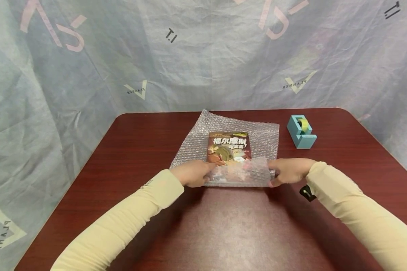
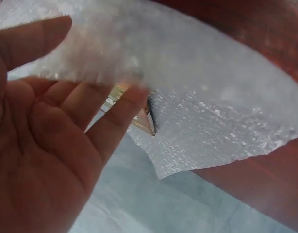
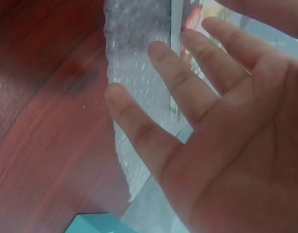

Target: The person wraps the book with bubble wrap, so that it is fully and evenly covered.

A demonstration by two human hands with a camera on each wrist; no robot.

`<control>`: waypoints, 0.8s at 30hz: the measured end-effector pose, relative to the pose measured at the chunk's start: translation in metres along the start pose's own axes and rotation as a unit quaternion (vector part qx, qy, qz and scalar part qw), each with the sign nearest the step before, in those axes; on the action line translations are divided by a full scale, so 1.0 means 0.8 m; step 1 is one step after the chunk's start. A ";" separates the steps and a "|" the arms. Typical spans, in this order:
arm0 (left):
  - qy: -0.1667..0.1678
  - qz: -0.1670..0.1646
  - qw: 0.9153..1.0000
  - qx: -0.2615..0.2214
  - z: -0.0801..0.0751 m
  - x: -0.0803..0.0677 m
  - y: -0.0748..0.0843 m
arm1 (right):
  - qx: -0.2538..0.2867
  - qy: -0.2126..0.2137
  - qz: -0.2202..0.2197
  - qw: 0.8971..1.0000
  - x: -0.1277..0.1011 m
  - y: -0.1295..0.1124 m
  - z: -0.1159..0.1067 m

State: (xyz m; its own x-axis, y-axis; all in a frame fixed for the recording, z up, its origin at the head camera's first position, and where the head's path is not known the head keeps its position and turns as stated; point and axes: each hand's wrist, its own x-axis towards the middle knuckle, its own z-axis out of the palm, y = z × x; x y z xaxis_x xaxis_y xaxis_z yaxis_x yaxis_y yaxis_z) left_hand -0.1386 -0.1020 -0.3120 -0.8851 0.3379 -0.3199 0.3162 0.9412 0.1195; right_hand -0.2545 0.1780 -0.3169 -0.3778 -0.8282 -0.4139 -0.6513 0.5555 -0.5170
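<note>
A book (image 1: 228, 146) with a brown illustrated cover and large white Chinese characters lies on a sheet of clear bubble wrap (image 1: 264, 130). A flap of the wrap is folded over its near part. My left hand (image 1: 194, 173) touches the flap's left end; in the left wrist view, its thumb stands apart from its fingers, and some fingertips are hidden by the wrap. At the flap's right end is my right hand (image 1: 289, 170), thumb and fingers apart. The right wrist view shows its fingers (image 3: 180, 80) spread and fairly straight beside the wrap and the book's edge.
A light blue tape dispenser (image 1: 302, 133) with a yellow roll stands right of the wrap. Near the right wrist is a small black object (image 1: 306, 193), partly behind the sleeve. The dark red table (image 1: 139, 139) ends against a grey printed curtain (image 1: 203, 56).
</note>
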 end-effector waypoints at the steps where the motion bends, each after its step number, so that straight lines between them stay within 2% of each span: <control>1: 0.009 0.002 1.000 -0.005 0.000 0.000 -0.001 | -0.003 0.005 0.006 1.000 0.000 0.002 -0.002; 6: 0.038 0.008 0.999 -0.029 0.001 0.002 -0.007 | -0.023 0.054 0.016 0.998 0.005 0.007 -0.002; 10: 0.058 0.021 0.997 -0.041 0.001 0.005 -0.008 | -0.045 0.099 0.005 0.994 0.015 0.010 -0.001; 13: 0.070 0.019 0.996 -0.052 0.001 0.007 -0.007 | -0.039 0.115 0.006 0.993 0.020 0.011 -0.001; 19: 0.095 -0.010 0.992 -0.082 0.003 0.012 -0.002 | 0.004 0.161 0.005 0.987 0.030 0.011 0.004; 24: 0.094 -0.047 0.989 -0.108 0.007 0.017 0.004 | -0.013 0.229 0.040 0.973 0.043 0.004 0.016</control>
State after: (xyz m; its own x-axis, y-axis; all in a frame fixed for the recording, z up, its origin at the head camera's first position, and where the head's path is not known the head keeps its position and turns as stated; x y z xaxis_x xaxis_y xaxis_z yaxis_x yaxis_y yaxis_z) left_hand -0.1478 -0.0945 -0.3209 -0.9613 0.2235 -0.1610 0.1677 0.9386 0.3015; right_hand -0.2612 0.1522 -0.3426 -0.6776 -0.7318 -0.0729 -0.6214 0.6228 -0.4754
